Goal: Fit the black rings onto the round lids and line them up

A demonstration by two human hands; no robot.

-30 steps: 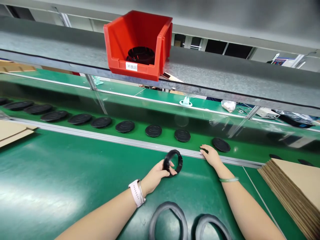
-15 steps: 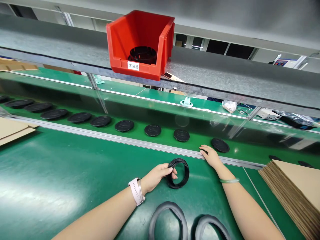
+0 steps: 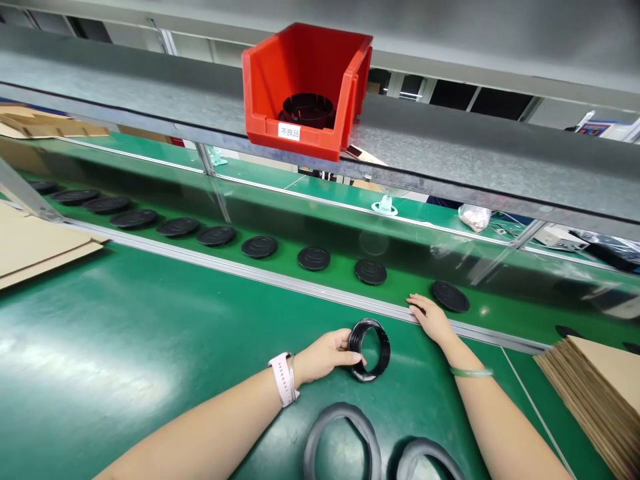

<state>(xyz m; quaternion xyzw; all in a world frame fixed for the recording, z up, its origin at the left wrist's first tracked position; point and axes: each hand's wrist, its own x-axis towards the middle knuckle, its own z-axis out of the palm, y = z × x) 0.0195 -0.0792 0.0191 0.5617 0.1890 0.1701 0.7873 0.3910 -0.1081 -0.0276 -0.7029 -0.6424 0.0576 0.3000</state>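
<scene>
My left hand (image 3: 327, 357) is closed on the left side of a glossy black plastic ring (image 3: 384, 353), held up over the green table (image 3: 200, 320). My right hand (image 3: 431, 319) rests at the metal rail (image 3: 300, 285) along the conveyor, fingers stretched out and holding nothing. Just beyond its fingertips lies a round black disc (image 3: 450, 296) on the green belt. Two matte dark-grey rings, a left one (image 3: 316, 437) and a right one (image 3: 407, 460), lie on the table nearest me, partly cut off by the bottom edge.
Several black discs (image 3: 259, 247) sit in a row along the belt. An orange-red bin (image 3: 315, 143) with black rings inside stands on the grey shelf (image 3: 150, 87) above. Cardboard stacks lie at the right (image 3: 590, 393) and the left (image 3: 40, 247).
The view has shifted slightly, moving the scene rightward. My left hand has turned the black ring, so more of its outer wall shows. My right hand stays by the rail.
</scene>
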